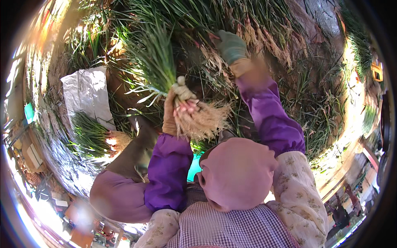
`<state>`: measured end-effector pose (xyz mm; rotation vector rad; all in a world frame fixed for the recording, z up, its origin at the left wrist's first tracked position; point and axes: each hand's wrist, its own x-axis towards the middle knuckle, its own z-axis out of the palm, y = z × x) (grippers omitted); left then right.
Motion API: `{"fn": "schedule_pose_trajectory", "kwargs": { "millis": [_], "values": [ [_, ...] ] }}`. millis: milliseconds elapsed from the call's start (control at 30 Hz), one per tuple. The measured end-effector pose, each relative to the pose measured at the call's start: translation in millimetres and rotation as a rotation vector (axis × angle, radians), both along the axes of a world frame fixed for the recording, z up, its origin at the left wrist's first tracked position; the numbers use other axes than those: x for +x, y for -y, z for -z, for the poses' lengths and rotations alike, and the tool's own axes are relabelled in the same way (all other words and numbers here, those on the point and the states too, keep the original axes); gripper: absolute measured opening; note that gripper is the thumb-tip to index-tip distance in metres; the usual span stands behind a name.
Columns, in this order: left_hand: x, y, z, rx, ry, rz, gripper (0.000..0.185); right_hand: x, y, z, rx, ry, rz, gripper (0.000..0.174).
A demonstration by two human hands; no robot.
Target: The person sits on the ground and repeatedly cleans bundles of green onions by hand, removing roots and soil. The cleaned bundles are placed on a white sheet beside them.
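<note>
My left hand (170,116), in a tan work glove with pale fingertips, is closed around a bunch of green onions (187,107). Their long green leaves point up and away, while the pinkish-white stems and a thick tuft of pale roots hang to the right. My right hand (232,48), in a green glove with a tan cuff, reaches into the heap of loose green onions (266,34) at the top. A reddish stem lies at its fingertips; whether they grip it cannot be made out.
Another bunch of green onions (96,136) lies at the left beside a white sheet (88,93). Loose leaves (316,102) litter the ground at right. Rounded pink cloth (240,173) is close below my hands. A yellow object (376,71) stands at the far right edge.
</note>
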<state>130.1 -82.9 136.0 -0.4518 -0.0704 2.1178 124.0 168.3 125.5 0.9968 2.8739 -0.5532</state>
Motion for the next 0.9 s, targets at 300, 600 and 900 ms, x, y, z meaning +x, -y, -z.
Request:
{"fn": "schedule_pose_trajectory", "kwargs": {
  "millis": [300,600,900],
  "values": [
    [-6.1,-4.3,-12.7,-0.438,-0.314,0.093,0.036,82.1,26.9,-34.9,-0.916,-0.577,-0.002,0.022],
    [4.1,-3.2,3.0,-0.609,-0.439,0.387,0.036,93.4,91.6,-33.3,-0.526,-0.167,-0.324,0.029],
    [3.0,-7.9,-13.8,-0.719,-0.369,0.308,0.027,34.9,82.5,-14.6,-1.518,-0.272,0.336,0.018]
  ]
}}
